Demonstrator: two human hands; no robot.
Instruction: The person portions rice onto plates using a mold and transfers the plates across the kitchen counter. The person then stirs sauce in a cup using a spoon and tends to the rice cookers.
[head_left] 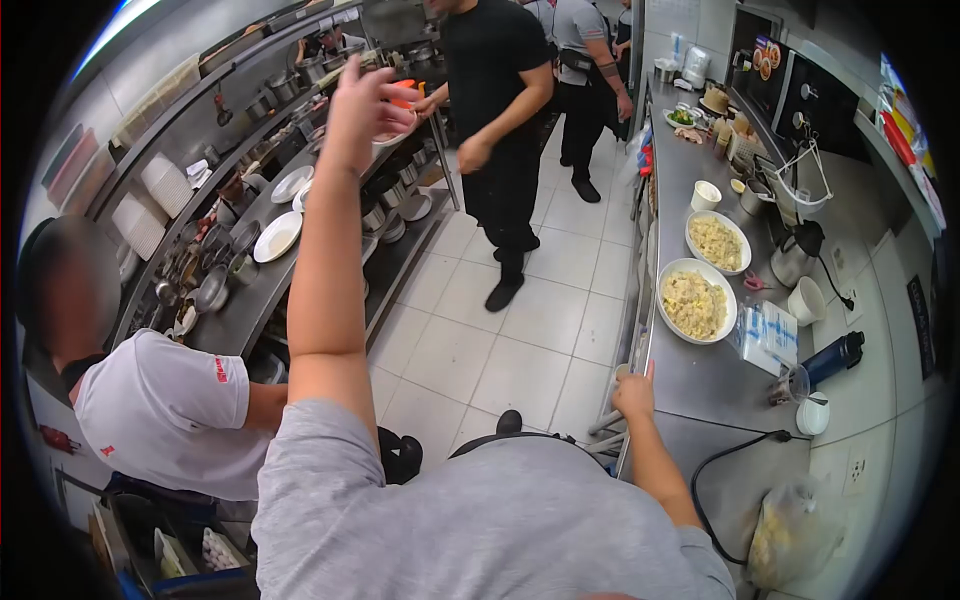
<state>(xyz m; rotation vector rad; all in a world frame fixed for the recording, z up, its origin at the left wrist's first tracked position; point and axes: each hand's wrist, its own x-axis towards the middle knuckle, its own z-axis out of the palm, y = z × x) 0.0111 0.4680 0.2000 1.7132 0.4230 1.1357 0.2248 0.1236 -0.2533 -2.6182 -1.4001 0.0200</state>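
Observation:
My left hand [368,108] is raised high in front of me, fingers apart and slightly blurred, with nothing in it. Behind it is the steel shelf unit on the left. Low on the right, my right hand [633,393] is closed at the front edge of the steel counter [690,385]. What its fingers hold, if anything, is hidden. Farther along the counter, two white bowls of pale, chunky yellowish food, a nearer bowl [694,301] and a farther bowl [717,243], stand close together. A blue-and-white plastic-wrapped pack [767,337] lies beside the nearer bowl.
A person in black [495,110] stands in the tiled aisle, others behind. Close on my left is a person in a white shirt [165,410]. Plates [278,237] and pans line the left shelves. The counter also holds a kettle [797,255], pink scissors [755,283] and a dark bottle [833,358].

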